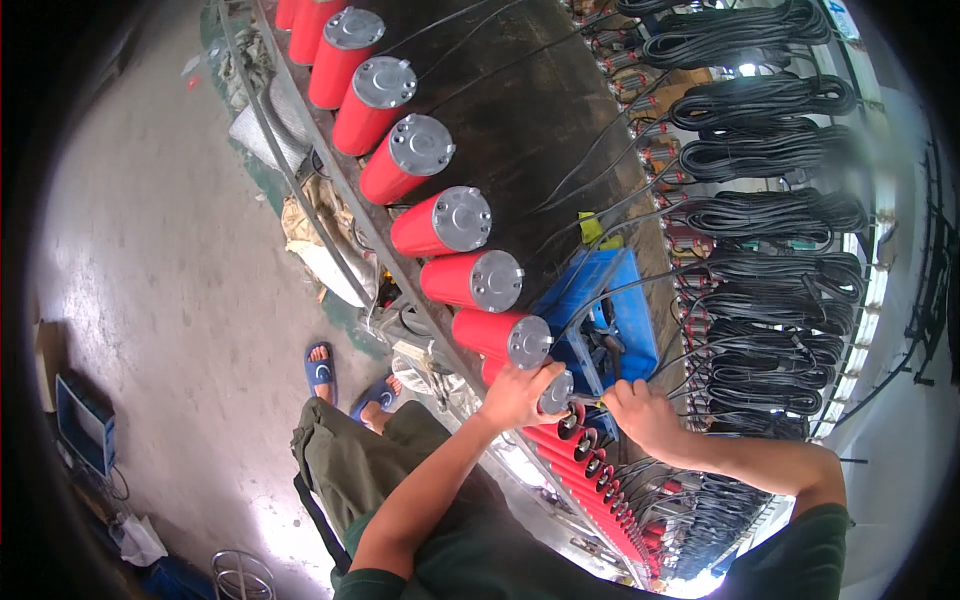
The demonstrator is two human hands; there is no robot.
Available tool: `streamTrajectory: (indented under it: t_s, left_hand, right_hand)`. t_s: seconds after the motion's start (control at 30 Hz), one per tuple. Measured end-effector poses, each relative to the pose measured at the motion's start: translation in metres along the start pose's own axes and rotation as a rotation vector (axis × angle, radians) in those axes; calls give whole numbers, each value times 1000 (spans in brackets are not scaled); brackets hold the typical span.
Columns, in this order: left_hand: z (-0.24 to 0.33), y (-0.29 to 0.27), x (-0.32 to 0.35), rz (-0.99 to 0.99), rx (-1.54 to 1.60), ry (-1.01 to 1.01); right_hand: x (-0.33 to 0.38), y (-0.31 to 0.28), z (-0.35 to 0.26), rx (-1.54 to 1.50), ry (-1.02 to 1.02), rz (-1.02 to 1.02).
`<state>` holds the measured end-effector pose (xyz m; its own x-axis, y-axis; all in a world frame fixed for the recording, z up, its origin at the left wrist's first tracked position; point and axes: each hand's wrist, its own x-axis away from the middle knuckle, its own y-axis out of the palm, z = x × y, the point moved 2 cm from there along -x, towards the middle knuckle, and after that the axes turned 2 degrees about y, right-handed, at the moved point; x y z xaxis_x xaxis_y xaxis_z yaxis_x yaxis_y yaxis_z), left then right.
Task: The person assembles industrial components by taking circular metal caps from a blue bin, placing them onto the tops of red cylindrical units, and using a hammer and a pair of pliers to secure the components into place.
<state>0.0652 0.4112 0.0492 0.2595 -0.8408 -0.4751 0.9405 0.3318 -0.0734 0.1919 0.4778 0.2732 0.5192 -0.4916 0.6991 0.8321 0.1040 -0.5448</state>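
A row of red cylinders with round grey metal end caps lies along the edge of the bench. My left hand (522, 398) wraps round one red cylinder (494, 370), its fingers beside the grey end cap (555, 392). Facing that cap, my right hand (645, 415) is closed on a thin tool that looks like a screwdriver (588, 400). Its handle is mostly hidden in the fingers, and I cannot tell whether the tip touches the cap. Just beyond both hands stands a blue bin (640, 305) with tools in it.
Coiled black cables (770, 285) hang in a long row at the right, with leads crossing the dark bench top (520, 110). Nearer me, open-ended red cylinders (590, 470) continue the row. Cloth bags (320, 235) lie below the bench edge. A blue crate (85, 425) stands on the floor.
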Motion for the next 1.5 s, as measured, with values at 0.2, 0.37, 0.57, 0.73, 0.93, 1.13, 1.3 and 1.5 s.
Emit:
streamTrajectory:
  t_s: [0.2, 0.37, 0.57, 0.73, 0.93, 1.13, 1.3, 1.5]
  left_hand:
    - [3, 3, 1, -13, 22, -30]
    - [2, 1, 1, -19, 50, -41]
    - [4, -4, 0, -40, 13, -44]
    - [4, -4, -1, -7, 5, -10]
    - [8, 3, 5, 67, 7, -49]
    - [11, 2, 3, 168, -37, -80]
    - [10, 2, 0, 155, -15, -66]
    - [7, 3, 4, 168, -57, -104]
  right_hand:
    - [-8, 10, 9, -1270, 339, -853]
    - [-9, -9, 0, -1288, 293, -889]
    - [-7, -1, 3, 129, -21, 192]
    - [-16, -1, 7, -1334, 373, -885]
    - [-6, -13, -15, -2484, 793, -1125]
    - [17, -19, 19, -1776, 393, -778]
    - [9, -20, 31, -903, 197, -218]
    - [-14, -44, 19, -504, -66, 41]
